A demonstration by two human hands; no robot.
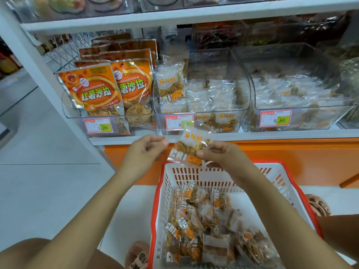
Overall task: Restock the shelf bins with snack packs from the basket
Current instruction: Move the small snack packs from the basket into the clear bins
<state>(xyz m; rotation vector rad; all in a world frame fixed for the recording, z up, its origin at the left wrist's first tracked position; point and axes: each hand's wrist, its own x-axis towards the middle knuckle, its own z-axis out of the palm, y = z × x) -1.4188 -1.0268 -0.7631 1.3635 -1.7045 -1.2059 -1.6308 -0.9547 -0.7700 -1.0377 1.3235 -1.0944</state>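
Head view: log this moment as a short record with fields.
held item: snack pack, in front of the shelf edge, above the basket
left grip: pinches the pack's left edge
right grip: pinches its right side
basket: holds many matching packs
middle bin: clear, partly filled with matching packs
left bin: orange bags standing upright

I can't read the middle price tag (179, 122): the held snack pack (191, 150) covers its last digits. The basket (194, 179) runs off my bottom edge, the top shelf's bins (77, 5) off the top, and the far-right bin (349, 82) is a blur.
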